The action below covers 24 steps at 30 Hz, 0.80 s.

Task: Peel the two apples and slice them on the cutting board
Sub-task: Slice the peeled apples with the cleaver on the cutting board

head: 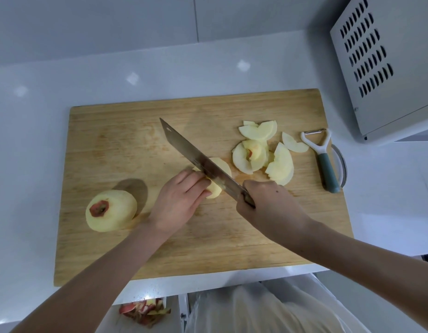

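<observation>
Left hand (pixel 178 200) clasped on a smooth pale apple chunk (pixel 223 167), right hand (pixel 268 204) fisted round a broad steel knife (pixel 191 152)

Left hand (pixel 181 200) curled, right hand (pixel 268 205) fisted.

1 cutting board (pixel 126 140), 1 knife (pixel 191 152), 1 peeler (pixel 326 164), 1 whole peeled apple (pixel 116 212), 1 part-cut apple (pixel 223 168). 2 hands: left hand (pixel 179 200), right hand (pixel 268 203). Slices (pixel 281 164) overlap, exact count unclear.

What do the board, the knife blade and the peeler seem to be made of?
Board: wood, matte, with visible grain lines. Blade: metal, probably steel, grey and reflective. Peeler: likely plastic, smooth white head, teal handle.
</observation>
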Each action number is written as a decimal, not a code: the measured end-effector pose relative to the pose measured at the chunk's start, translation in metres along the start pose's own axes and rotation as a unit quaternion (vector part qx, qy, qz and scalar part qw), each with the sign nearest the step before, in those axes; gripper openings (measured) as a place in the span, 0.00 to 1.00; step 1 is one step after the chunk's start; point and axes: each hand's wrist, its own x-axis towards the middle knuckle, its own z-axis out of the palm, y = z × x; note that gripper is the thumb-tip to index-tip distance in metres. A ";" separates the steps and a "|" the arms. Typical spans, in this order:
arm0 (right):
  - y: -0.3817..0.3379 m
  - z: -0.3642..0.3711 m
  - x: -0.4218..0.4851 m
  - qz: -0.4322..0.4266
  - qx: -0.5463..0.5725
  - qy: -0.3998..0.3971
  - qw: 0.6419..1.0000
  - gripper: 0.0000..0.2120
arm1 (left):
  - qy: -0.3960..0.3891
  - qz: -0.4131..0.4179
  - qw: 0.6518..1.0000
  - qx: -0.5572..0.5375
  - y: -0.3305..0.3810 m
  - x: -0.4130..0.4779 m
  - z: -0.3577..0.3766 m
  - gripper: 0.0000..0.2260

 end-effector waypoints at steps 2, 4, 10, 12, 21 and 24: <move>-0.001 0.001 0.005 0.003 -0.008 -0.008 1.000 0.12 | -0.001 0.000 1.000 -0.004 -0.001 0.000 0.000 0.11; -0.004 0.007 0.014 0.005 -0.013 -0.009 1.000 0.14 | -0.004 -0.003 1.000 -0.007 -0.001 0.000 0.000 0.11; 0.001 0.026 0.028 0.033 0.044 -0.009 0.998 0.14 | 0.009 -0.038 0.999 -0.013 0.001 -0.005 0.002 0.10; 0.005 0.023 0.026 0.052 0.093 -0.007 0.994 0.12 | 0.014 -0.037 0.999 -0.018 0.000 -0.005 0.002 0.10; -0.002 0.001 0.000 0.014 0.026 0.005 1.000 0.12 | 0.027 -0.029 0.999 -0.020 -0.002 -0.005 0.004 0.11; -0.008 0.000 0.000 0.007 -0.006 0.001 1.000 0.15 | 0.026 -0.023 0.999 -0.024 -0.003 -0.006 0.004 0.11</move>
